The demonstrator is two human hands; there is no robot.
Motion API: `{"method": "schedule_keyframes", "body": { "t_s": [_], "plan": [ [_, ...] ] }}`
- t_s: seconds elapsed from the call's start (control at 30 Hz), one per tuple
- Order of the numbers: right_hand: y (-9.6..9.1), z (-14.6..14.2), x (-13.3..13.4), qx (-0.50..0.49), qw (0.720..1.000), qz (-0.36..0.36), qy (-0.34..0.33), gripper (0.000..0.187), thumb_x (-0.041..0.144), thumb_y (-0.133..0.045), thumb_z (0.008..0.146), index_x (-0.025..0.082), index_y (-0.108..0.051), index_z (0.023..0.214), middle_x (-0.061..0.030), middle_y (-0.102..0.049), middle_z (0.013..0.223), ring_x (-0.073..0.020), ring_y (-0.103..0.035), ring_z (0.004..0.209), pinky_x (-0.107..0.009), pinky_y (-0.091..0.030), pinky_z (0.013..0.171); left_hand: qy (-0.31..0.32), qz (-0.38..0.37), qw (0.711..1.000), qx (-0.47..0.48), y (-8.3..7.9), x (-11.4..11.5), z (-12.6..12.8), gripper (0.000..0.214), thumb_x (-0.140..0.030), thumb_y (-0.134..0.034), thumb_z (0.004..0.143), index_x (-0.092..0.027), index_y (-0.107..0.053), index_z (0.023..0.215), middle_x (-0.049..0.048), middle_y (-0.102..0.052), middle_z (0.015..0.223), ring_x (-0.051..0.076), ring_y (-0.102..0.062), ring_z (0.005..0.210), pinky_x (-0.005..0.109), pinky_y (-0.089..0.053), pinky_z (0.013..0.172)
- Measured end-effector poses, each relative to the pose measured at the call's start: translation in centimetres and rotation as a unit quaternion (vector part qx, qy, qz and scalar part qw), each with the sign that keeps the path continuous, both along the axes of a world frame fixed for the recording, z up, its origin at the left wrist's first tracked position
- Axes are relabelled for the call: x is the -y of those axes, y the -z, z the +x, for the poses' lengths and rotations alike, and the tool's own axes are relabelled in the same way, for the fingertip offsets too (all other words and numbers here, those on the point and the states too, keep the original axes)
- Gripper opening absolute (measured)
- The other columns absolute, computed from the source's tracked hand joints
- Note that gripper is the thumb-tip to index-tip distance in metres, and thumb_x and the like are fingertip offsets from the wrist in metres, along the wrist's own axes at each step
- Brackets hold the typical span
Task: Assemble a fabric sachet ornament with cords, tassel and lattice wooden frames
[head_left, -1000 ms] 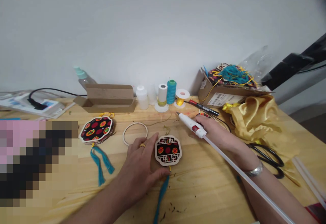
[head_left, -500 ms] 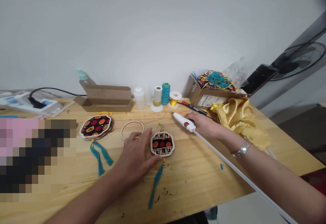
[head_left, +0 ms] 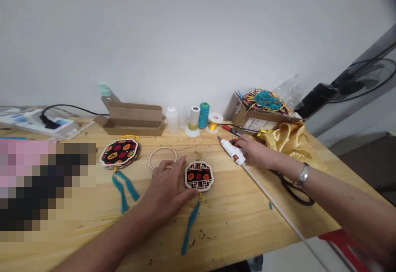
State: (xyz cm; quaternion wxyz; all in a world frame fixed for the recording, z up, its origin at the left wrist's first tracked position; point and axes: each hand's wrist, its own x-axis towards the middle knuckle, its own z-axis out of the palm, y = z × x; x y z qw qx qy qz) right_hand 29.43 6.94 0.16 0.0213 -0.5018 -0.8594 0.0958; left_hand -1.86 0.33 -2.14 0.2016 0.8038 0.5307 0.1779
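Observation:
My left hand (head_left: 168, 185) lies on the table with its fingers spread. Its fingertips rest by a thin pale ring (head_left: 163, 148), and the thumb reaches the lower edge of a flower-patterned pendant (head_left: 199, 176) with pale lattice trim. A blue-green tassel (head_left: 190, 227) hangs from this pendant toward me. My right hand (head_left: 255, 151) is closed over the handle side of a white hot glue gun (head_left: 230, 150), low at the tabletop; the fingers partly hide the handle. From the gun's back, a long glue stick (head_left: 272, 201) runs toward the lower right.
Left of my hand is a stack of similar pendants (head_left: 120, 153). Along the wall stand an open cardboard box (head_left: 133, 128), a white bottle (head_left: 172, 119) and a teal thread spool (head_left: 203, 115). Golden cloth (head_left: 291, 140) and a filled carton (head_left: 262, 119) lie at right. A black cord (head_left: 293, 193) loops under my wrist.
The right hand and glue gun have shifted slightly right, and the gun has turned. The glue stick now points more steeply toward me. My left hand stays by the ring and pendant.

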Motion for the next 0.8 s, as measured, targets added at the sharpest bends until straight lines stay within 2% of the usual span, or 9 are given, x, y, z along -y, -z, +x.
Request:
{"method": "schedule_keyframes", "body": {
  "t_s": [0.17, 0.27, 0.37, 0.43, 0.47, 0.53, 0.6, 0.7, 0.8],
  "plan": [
    [-0.9, 0.3, -0.4, 0.030, 0.998, 0.008, -0.053, 0.028, 0.012, -0.046, 0.080, 0.013, -0.057, 0.105, -0.0146, -0.053, 0.107, -0.0225, -0.051, 0.100, -0.035, -0.040, 0.089, -0.004, 0.008, 1.000, 0.022, -0.1, 0.2, 0.0, 0.074, -0.048, -0.059, 0.072, -0.011, -0.037, 0.132, 0.0139, -0.056, 0.120, 0.030, -0.037, 0.115, 0.047, -0.032, 0.096],
    [-1.7, 0.5, -0.7, 0.056, 0.997, 0.007, -0.052, 0.031, 0.009, -0.040, 0.083, 0.013, -0.058, 0.108, -0.0145, -0.054, 0.111, -0.0219, -0.051, 0.105, -0.035, -0.039, 0.092, 0.001, 0.007, 0.999, 0.031, -0.3, 0.4, 0.1, 0.072, -0.044, -0.059, 0.073, -0.012, -0.036, 0.133, 0.0135, -0.057, 0.119, 0.030, -0.036, 0.115, 0.047, -0.031, 0.096],
    [-2.8, -0.2, -0.4, 0.108, 0.994, -0.007, 0.003, 0.038, 0.004, -0.044, 0.078, 0.012, -0.056, 0.113, -0.0158, -0.053, 0.117, -0.0253, -0.048, 0.111, -0.039, -0.038, 0.094, 0.008, 0.000, 1.000, 0.028, -0.4, 0.4, 0.2, 0.073, -0.042, -0.060, 0.072, -0.011, -0.036, 0.132, 0.0138, -0.057, 0.119, 0.030, -0.037, 0.114, 0.046, -0.032, 0.096],
    [-3.8, -1.7, 0.8, 0.117, 0.990, 0.024, 0.070, 0.049, 0.001, -0.050, 0.071, 0.010, -0.052, 0.118, -0.0194, -0.048, 0.123, -0.0322, -0.043, 0.116, -0.047, -0.037, 0.094, 0.010, -0.006, 1.000, 0.024, -0.5, 0.4, 0.2, 0.074, -0.043, -0.061, 0.071, -0.011, -0.036, 0.133, 0.0138, -0.056, 0.121, 0.031, -0.036, 0.114, 0.046, -0.032, 0.096],
    [-4.3, -2.8, 1.6, 0.098, 0.992, 0.040, 0.074, 0.052, 0.001, -0.051, 0.069, 0.010, -0.051, 0.120, -0.0199, -0.047, 0.125, -0.0334, -0.042, 0.116, -0.048, -0.037, 0.093, 0.010, -0.011, 1.000, 0.021, -0.5, 0.4, 0.3, 0.075, -0.043, -0.061, 0.071, -0.011, -0.035, 0.133, 0.0137, -0.055, 0.121, 0.031, -0.036, 0.115, 0.046, -0.031, 0.096],
    [-5.0, -5.7, 3.5, 0.005, 0.998, 0.064, 0.019, 0.051, 0.005, -0.053, 0.072, 0.014, -0.049, 0.122, -0.0159, -0.045, 0.129, -0.0294, -0.040, 0.119, -0.044, -0.035, 0.097, 0.010, -0.021, 1.000, 0.016, -0.6, 0.4, 0.3, 0.077, -0.043, -0.062, 0.070, -0.011, -0.034, 0.134, 0.0140, -0.055, 0.122, 0.031, -0.035, 0.116, 0.046, -0.031, 0.097],
    [-5.1, -8.8, 4.9, -0.082, 0.996, 0.046, -0.004, 0.041, 0.018, -0.056, 0.077, 0.019, -0.052, 0.118, -0.0113, -0.051, 0.124, -0.0257, -0.044, 0.115, -0.040, -0.038, 0.094, 0.010, -0.031, 0.999, 0.012, -0.7, 0.4, 0.3, 0.079, -0.043, -0.063, 0.069, -0.010, -0.033, 0.134, 0.0144, -0.054, 0.122, 0.031, -0.035, 0.117, 0.045, -0.031, 0.097],
    [-3.9, -11.9, 5.3, -0.149, 0.988, 0.017, 0.044, 0.023, 0.021, -0.044, 0.087, 0.018, -0.060, 0.103, -0.0084, -0.062, 0.102, -0.0202, -0.055, 0.097, -0.035, -0.043, 0.083, 0.017, -0.031, 0.999, 0.009, -0.5, 0.4, 0.1, 0.081, -0.042, -0.064, 0.068, -0.009, -0.032, 0.135, 0.0145, -0.053, 0.124, 0.031, -0.034, 0.117, 0.043, -0.031, 0.097],
    [-2.2, -12.1, 4.1, -0.147, 0.988, -0.011, 0.056, 0.019, 0.023, -0.045, 0.086, 0.018, -0.063, 0.080, -0.0058, -0.063, 0.081, -0.0179, -0.056, 0.080, -0.032, -0.043, 0.072, 0.022, -0.017, 1.000, 0.006, -0.3, 0.4, -0.1, 0.080, -0.040, -0.065, 0.068, -0.012, -0.032, 0.135, 0.0125, -0.051, 0.127, 0.031, -0.033, 0.118, 0.044, -0.030, 0.098]
  ]
}}
